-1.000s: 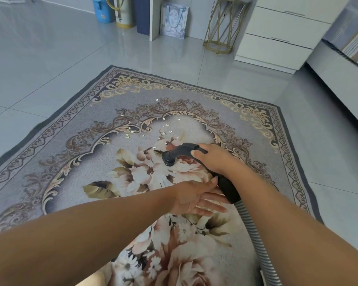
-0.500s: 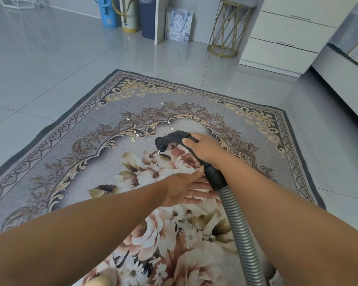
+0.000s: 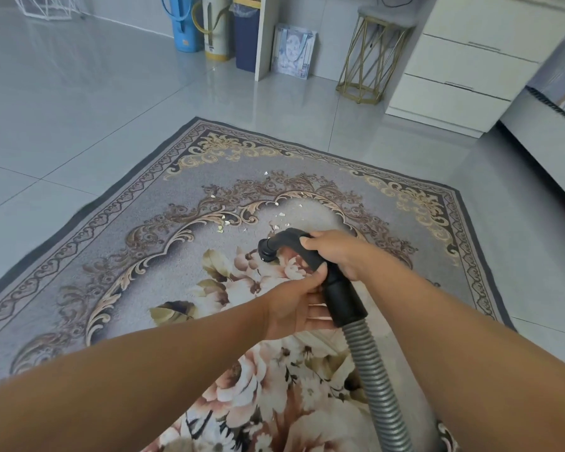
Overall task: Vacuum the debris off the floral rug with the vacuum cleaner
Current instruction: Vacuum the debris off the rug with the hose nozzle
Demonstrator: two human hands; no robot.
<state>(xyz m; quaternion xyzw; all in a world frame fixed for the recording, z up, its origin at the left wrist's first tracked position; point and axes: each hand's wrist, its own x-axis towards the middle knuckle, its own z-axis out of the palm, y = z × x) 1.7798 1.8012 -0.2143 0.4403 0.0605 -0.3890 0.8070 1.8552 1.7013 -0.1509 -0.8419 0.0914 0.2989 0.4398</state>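
A grey floral rug (image 3: 163, 256) with gold scrollwork lies on the tiled floor. Small pale bits of debris (image 3: 223, 226) are scattered on it just beyond the nozzle. My right hand (image 3: 335, 254) grips the black curved vacuum handle (image 3: 286, 241), whose open end points down and left over the rug's flowers. My left hand (image 3: 299, 305) cups the thick black collar (image 3: 344, 298) where the ribbed grey hose (image 3: 377, 383) joins, thumb on top and fingers under it. The hose runs down out of view at the bottom.
Glossy grey tiles (image 3: 79, 109) surround the rug. At the far wall stand a blue jug (image 3: 183, 24), a yellow-trimmed jug (image 3: 214, 27), a dark bin (image 3: 247, 34), a paper bag (image 3: 292, 52) and a gold wire stand (image 3: 371, 57). White drawers (image 3: 467, 66) and a bed edge (image 3: 548, 125) lie at right.
The vacuum handle has moved forward over the rug toward the debris. My left hand has closed around the hose collar instead of lying loosely beside it. The view has tilted up.
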